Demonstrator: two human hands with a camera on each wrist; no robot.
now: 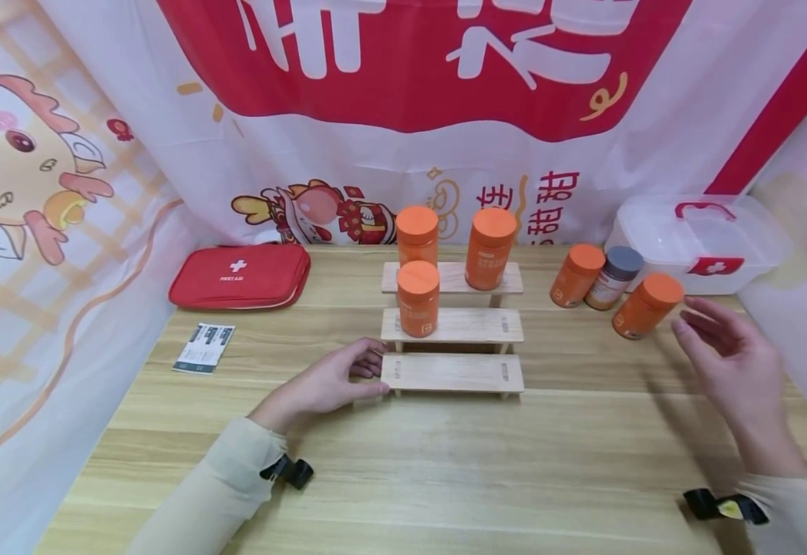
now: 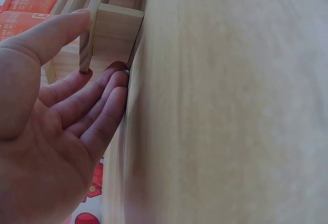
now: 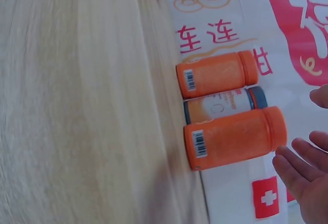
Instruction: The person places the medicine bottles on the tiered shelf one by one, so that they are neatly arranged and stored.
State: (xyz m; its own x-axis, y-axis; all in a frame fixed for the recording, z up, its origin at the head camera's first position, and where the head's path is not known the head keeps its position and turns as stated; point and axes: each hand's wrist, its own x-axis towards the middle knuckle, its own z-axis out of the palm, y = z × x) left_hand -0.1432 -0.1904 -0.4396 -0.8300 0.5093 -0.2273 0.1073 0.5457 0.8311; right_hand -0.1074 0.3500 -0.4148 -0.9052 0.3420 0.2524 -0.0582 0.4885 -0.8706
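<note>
The right hand [image 1: 734, 358] is empty, thumb and fingers loosely apart, just beside the nearest orange bottle [image 1: 646, 310] on the wood-grain tabletop [image 1: 410, 478]. Can't tell if a fingertip actually brushes its lid [image 1: 663, 290], tbh. From that hand the bottle lies left and a bit farther from the person, and the left hand [image 1: 334, 378] is way farther off. Bottle's upright, so long axis vertical, lid up, barcode [image 3: 199, 143] facing the right wrist camera. Left hand grips the left end of the stepped wooden stand's [image 1: 452, 372] lowest tier between thumb and forefinger; its tiers run left to right. Farther out: a grey-capped bottle [image 1: 611, 281], then another orange bottle [image 1: 576, 277].
</note>
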